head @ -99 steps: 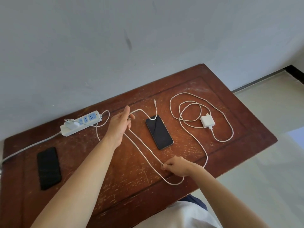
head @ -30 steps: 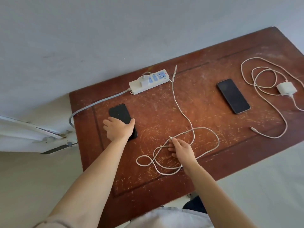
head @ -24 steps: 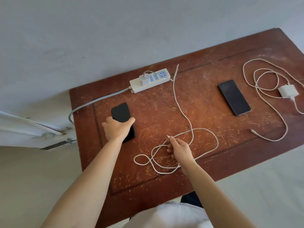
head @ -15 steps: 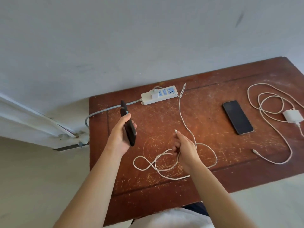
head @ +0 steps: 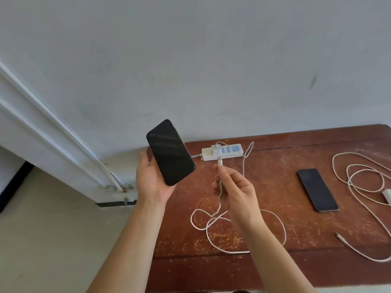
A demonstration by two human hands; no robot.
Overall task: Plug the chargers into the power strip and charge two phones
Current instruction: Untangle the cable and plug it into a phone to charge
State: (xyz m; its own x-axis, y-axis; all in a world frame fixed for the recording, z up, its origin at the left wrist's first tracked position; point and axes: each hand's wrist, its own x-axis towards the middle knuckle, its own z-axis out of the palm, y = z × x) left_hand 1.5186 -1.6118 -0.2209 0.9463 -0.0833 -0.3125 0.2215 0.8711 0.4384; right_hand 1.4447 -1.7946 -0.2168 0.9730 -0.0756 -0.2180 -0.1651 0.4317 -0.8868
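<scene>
My left hand [head: 151, 182] holds a black phone [head: 170, 152] up above the table's left end, screen facing me. My right hand [head: 237, 189] pinches the connector end of a white cable [head: 220, 163], tip pointing up, a short way right of the phone. That cable loops on the table [head: 243, 235] and runs to a white charger [head: 215, 149] plugged into the white power strip [head: 230, 153] at the back. A second black phone [head: 317, 189] lies flat to the right. A second white cable [head: 359, 182] and its charger [head: 387, 196] lie unplugged at the right edge.
The worn brown wooden table [head: 275, 267] stands against a grey wall. A white door frame [head: 53, 140] runs down on the left, with pale floor below. The second cable's loose plug [head: 339, 236] lies near the front right.
My left hand has lifted the black phone off the table and turned its screen towards me. My right hand has raised the cable's connector end off the table towards the phone.
</scene>
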